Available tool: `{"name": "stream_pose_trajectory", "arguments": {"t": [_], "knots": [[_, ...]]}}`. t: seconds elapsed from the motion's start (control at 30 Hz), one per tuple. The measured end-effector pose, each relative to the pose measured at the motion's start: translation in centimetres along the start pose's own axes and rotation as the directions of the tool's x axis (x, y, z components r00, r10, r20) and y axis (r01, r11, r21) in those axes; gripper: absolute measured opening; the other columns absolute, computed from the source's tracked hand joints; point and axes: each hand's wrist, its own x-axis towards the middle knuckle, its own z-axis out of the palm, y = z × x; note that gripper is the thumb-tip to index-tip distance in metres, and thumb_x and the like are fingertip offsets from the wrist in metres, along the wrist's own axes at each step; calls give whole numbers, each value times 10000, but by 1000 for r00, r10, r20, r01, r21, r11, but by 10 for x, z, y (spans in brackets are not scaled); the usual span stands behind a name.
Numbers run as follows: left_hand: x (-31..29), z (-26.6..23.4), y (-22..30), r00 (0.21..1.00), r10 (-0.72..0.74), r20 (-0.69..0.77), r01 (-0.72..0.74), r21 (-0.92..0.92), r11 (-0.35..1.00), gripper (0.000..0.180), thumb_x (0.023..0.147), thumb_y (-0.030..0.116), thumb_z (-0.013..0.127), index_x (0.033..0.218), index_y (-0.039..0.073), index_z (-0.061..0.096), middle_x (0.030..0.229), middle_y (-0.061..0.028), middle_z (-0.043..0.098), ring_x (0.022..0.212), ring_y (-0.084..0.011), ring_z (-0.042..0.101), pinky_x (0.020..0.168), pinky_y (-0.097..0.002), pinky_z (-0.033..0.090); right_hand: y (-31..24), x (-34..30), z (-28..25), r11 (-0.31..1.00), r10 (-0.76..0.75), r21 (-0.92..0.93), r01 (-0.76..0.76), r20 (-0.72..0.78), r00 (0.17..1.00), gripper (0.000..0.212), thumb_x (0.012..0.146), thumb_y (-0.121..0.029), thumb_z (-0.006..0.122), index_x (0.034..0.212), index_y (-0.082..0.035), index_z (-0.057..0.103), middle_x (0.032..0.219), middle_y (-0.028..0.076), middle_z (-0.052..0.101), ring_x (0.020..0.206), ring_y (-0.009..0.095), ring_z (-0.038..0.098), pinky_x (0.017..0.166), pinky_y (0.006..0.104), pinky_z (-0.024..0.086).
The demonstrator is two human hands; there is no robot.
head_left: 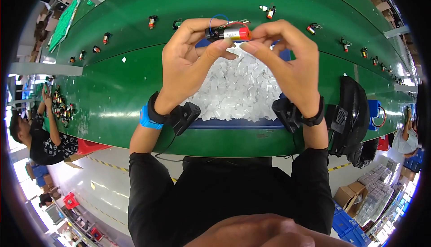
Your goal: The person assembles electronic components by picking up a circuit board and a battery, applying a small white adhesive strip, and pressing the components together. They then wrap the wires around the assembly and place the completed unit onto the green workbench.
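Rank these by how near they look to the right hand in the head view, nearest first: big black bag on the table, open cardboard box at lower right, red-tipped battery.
1. Red-tipped battery: just left of the right hand, held in the left hand.
2. Big black bag: right side, on the table.
3. Open cardboard box: lower right, beyond the table.

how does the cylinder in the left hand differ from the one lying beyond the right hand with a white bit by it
The held cylinder is raised in the left hand; the lying cylinder rests on the green table. The held cylinder lies sideways, the lying cylinder roughly fore-and-aft. Both show some red.
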Motion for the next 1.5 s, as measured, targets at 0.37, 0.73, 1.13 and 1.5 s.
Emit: {"name": "stream_pose_trajectory", "arguments": {"t": [0.37,0.73,1.13,1.5], "knots": [[-3,-1,-2,978,209,25,-208,267,941,359,856,-58,726,1204,-50,641,1091,-153,703,930,-193,706,773,-301,630,5,-6,17,959,11,282,-5,-20,1000,173,912,-57,729,1045,52,708,886,89,714,648,83,629,551,197,494],[0,-4,10,956,280,89,-279,573,770,310,853,-8,745,1155,-12,675,1014,-125,710,867,-182,689,702,-269,604,4,-8,24,844,216,476,-245,117,969,196,957,-111,690,1087,35,703,854,65,701,616,53,578,515,191,459],[114,-68,-47,907,-403,119,252,613,749,354,988,319,633,1157,10,658,1022,-81,730,849,-113,655,647,-259,528,-10,-17,23,838,96,523,-155,139,986,225,946,-161,702,1135,-42,674,672,-46,554,535,25,487,484,218,378],[198,-18,-224,848,-69,525,-510,845,158,394,946,209,636,1339,207,604,1356,-126,575,1261,-368,461,1085,-447,379,-9,-26,19,974,-227,39,224,101,969,166,853,-190,733,966,-93,658,686,6,604,546,163,593,436,316,377]]}}
